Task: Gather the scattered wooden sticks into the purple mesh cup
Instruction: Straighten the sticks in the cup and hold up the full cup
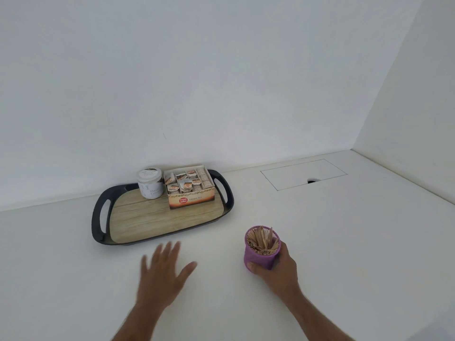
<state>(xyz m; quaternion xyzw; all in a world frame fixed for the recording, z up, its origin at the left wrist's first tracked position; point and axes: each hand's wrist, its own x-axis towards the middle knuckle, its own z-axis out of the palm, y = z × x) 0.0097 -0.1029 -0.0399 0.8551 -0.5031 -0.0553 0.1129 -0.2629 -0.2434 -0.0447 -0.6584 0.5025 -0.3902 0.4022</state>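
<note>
A: Sticks (pixel 263 241)?
B: Bunched inside the purple mesh cup (pixel 258 259), gripped by the right hand (pixel 278 269); its fingers are hidden behind.
A: Left hand (pixel 162 274)?
B: Blurred, fingers spread, holding nothing above the desk (pixel 344 230).

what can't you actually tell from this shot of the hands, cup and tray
- Left hand: motion-blurred in the head view, so contact with the counter is unclear.
- Purple mesh cup: base hidden by the right hand.
- Wooden sticks: too fine to count.
- Jar label: too small to read fully.
</note>
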